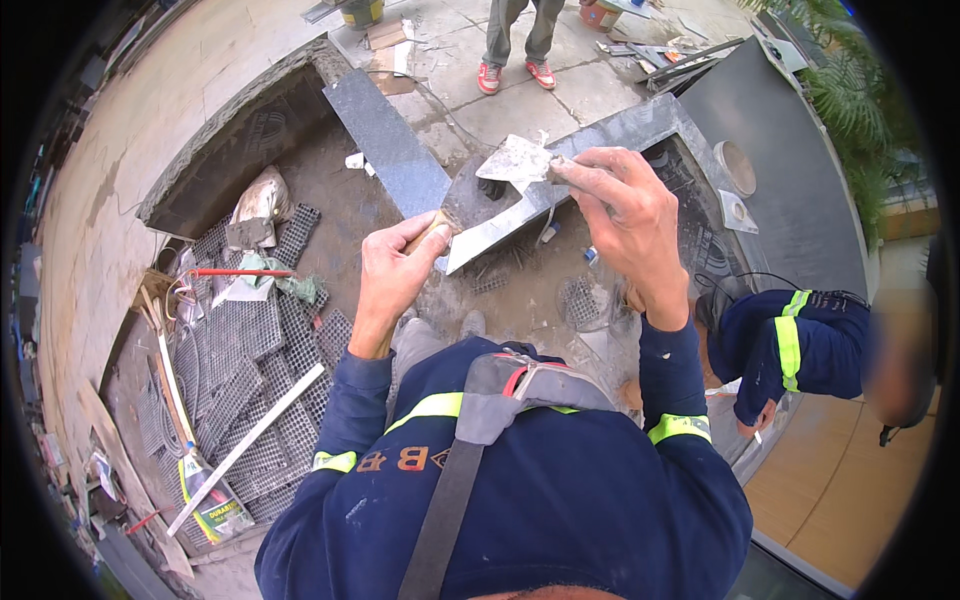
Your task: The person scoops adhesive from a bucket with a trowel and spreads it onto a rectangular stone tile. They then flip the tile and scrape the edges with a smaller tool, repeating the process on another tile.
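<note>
My right hand [630, 205] is closed round the handle of a pointing trowel [515, 163], its pale blade smeared with mortar and pointing left. Lower and to the left, my left hand [397, 265] grips a tool with a wooden-looking handle [428, 232]. A dark, rounded shape [468, 195] lies just beyond that handle; whether it is the tool's blade I cannot tell. Both hands are raised in front of my chest, over a corner of the grey stone slab edging [655, 118]. The trowel blade partly covers the edging.
A long grey slab [390, 145] leans at the left of centre. Black plastic grids [235, 350], a white strip [245, 450] and a bag [265, 205] lie at left. A co-worker [800, 345] bends at right; another person's legs [517, 40] stand ahead.
</note>
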`<action>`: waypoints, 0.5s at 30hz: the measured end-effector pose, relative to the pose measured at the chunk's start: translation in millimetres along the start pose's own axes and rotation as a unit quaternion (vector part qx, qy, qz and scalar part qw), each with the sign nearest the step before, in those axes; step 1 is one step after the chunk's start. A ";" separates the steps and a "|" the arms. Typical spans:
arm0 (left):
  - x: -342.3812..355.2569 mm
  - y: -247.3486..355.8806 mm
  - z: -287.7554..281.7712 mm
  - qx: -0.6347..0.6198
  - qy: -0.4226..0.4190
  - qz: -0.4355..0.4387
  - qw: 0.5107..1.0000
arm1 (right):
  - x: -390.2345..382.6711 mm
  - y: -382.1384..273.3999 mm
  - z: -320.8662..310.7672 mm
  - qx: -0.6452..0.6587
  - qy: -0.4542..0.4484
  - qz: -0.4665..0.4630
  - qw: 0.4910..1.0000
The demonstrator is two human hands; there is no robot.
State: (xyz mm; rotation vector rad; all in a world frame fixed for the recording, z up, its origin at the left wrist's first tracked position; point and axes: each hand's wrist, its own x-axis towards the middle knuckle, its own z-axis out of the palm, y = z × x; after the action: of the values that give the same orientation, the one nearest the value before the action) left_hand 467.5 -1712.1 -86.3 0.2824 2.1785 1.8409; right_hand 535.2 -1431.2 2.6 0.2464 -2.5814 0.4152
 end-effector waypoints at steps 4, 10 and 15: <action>3.0 -11.6 -3.8 -0.041 -0.024 -0.030 0.998 | 3.4 5.6 -3.6 0.005 -0.020 -0.011 1.000; 5.9 -28.9 -7.6 -0.129 -0.072 -0.045 0.988 | 0.1 12.3 3.5 0.071 -0.040 0.050 0.995; 9.1 -17.0 0.3 -0.213 -0.083 -0.016 0.973 | -7.5 22.3 21.7 0.175 0.016 0.094 0.980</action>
State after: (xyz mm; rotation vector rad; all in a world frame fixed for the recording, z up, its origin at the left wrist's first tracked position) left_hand 459.4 -1711.8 -103.8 0.2941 1.6196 2.1187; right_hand 526.0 -1417.0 -24.6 0.1145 -2.4950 0.9373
